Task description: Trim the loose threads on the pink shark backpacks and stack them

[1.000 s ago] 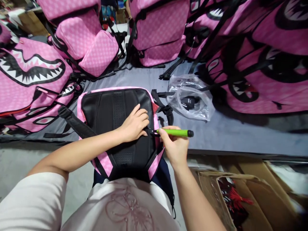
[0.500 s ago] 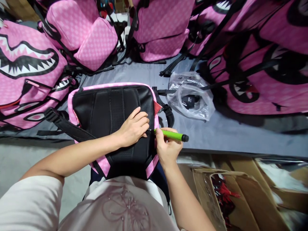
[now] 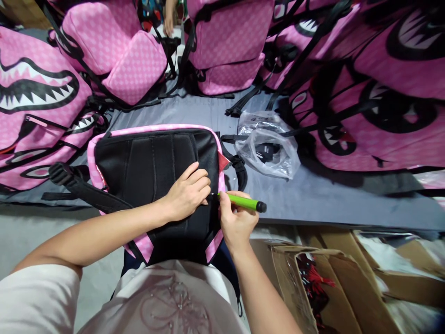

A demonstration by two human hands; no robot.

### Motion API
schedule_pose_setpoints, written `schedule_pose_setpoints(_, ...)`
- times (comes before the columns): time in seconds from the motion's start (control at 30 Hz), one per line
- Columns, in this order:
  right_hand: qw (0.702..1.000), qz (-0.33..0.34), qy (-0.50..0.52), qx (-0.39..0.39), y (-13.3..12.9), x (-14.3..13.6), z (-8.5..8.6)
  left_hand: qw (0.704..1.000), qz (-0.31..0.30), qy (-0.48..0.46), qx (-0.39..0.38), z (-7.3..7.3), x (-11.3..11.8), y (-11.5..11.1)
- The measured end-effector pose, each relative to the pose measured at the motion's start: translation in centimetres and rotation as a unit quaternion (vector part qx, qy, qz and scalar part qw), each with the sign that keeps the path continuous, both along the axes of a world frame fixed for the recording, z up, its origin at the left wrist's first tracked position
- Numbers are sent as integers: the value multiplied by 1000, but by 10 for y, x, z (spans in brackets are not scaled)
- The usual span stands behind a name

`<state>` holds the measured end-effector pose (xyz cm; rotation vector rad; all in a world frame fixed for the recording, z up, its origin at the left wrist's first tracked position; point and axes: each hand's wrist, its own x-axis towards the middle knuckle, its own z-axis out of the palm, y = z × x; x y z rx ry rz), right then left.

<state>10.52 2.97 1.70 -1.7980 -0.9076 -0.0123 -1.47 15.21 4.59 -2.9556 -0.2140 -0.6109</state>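
A backpack with pink checked edging and a black padded back panel [image 3: 142,162] lies back side up against my body, over the table edge. My left hand [image 3: 187,192] rests on the panel's right half, its fingers slightly apart. Between the fingers and thumb of my right hand [image 3: 238,220] is a green marker-like tool [image 3: 245,202], its black end pointing right. The tool's narrow tip meets the panel near the right edging, close to my left fingertips; exactly what it touches is too small to tell.
Pink shark-face backpacks [image 3: 34,88] stand left, behind and right on the grey-covered table [image 3: 313,199]. Right of the backpack lies a clear plastic bag [image 3: 267,148] with black items. Open cardboard boxes [image 3: 333,278] are at lower right. A person's hand [image 3: 169,18] shows at the top.
The view has shifted slightly, so most things appear a little further left and lower. Both hands keep about the same place on the backpack. A person's hand has come into view at the top.
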Motion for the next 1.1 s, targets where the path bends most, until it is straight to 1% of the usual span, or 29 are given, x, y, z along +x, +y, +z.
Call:
schedule_pose_setpoints(0.07,1000,-4,-3,1,0,-1,1,1000,-2,4,-3,3,0,0)
schedule_pose_setpoints(0.23,1000,10,-2,7,-1,0,3,1000,-6,20,-7,11,-1,-2)
schedule_pose_setpoints(0.43,1000,23,10,-14,0,1,12,999,-7,-36,16,2,-4,-5)
schedule_pose_setpoints(0.53,999,31,7,-29,-1,2,15,999,-9,-43,22,0,-4,-6)
schedule_pose_setpoints(0.63,999,24,5,-38,-1,2,16,999,-6,-47,28,1,-4,-6)
schedule_pose_setpoints(0.77,999,35,4,-34,-1,3,17,998,-7,-58,34,3,-4,-7)
schedule_pose_setpoints(0.87,999,20,10,-40,-2,4,16,998,-6,-59,35,3,-4,-7)
schedule_pose_setpoints(1.0,998,45,43,-31,-3,4,14,998,-4,-54,39,3,-5,-8)
schedule_pose_setpoints(1.1,999,27,38,-24,-3,3,16,998,-3,-54,44,5,-6,-9)
